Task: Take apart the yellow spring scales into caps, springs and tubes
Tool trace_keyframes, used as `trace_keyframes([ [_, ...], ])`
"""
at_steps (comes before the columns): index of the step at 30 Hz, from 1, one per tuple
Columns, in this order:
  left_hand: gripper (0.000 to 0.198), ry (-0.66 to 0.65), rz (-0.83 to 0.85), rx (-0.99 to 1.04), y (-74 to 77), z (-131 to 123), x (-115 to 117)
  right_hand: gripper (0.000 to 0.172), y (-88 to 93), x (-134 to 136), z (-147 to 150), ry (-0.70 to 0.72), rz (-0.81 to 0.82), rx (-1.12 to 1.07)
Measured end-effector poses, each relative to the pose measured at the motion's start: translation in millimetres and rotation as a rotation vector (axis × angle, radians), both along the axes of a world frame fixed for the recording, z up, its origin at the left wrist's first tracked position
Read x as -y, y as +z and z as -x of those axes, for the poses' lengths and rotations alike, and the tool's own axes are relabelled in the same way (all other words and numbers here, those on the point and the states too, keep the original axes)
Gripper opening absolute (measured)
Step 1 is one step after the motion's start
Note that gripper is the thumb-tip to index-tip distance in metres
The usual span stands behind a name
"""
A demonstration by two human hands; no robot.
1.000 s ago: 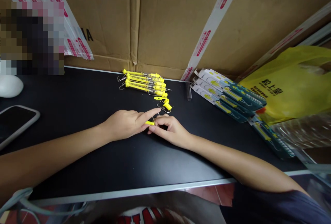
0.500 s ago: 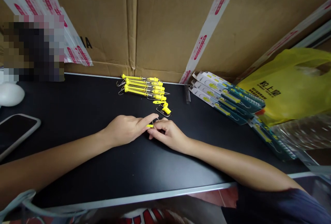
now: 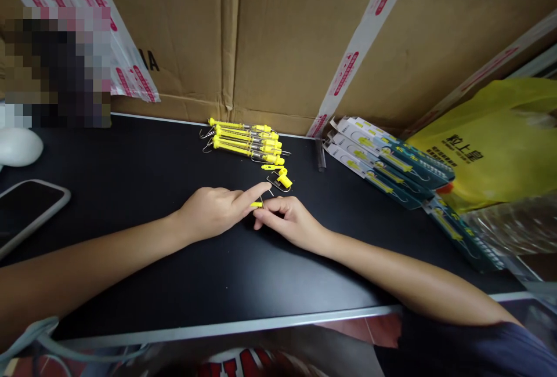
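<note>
My left hand [image 3: 215,213] is closed on a small yellow plastic piece [image 3: 256,205], with its index finger stretched over toward the right hand. My right hand [image 3: 292,224] pinches at the same spot, its thumb and fingertips meeting a thin bent metal wire [image 3: 262,199] that stands up beside the piece. Fingers cover most of both parts. Just beyond the hands lie a loose yellow fitting [image 3: 284,178], a metal wire loop with a small spring [image 3: 277,182], and a flat yellow strip [image 3: 272,167].
Several yellow tubes with metal hooks [image 3: 232,147], resembling spring scales, lie behind the loose parts. A clear tube [image 3: 321,156], printed boxes [image 3: 383,159] and a yellow bag [image 3: 478,151] are to the right. A phone [image 3: 30,213] and white rounded object [image 3: 20,147] sit left. Cardboard [image 3: 278,35] stands behind.
The view has shifted slightly. Both hands stay together around the yellow piece and wire, and the wire's angle at the fingertips differs a little.
</note>
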State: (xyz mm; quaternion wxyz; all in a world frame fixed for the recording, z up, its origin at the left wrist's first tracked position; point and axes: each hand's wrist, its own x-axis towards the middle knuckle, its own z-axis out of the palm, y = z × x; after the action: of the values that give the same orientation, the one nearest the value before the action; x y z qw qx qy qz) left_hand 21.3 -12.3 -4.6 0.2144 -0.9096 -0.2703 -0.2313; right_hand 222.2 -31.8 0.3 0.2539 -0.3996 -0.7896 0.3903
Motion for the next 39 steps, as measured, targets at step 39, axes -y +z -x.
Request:
trace_keyframes([
  [39,0.037,-0.012,-0.064,0.032,0.7,-1.3,1.7,0.035,6.1,8.8,2.6,-0.015,-0.163,0.044],
])
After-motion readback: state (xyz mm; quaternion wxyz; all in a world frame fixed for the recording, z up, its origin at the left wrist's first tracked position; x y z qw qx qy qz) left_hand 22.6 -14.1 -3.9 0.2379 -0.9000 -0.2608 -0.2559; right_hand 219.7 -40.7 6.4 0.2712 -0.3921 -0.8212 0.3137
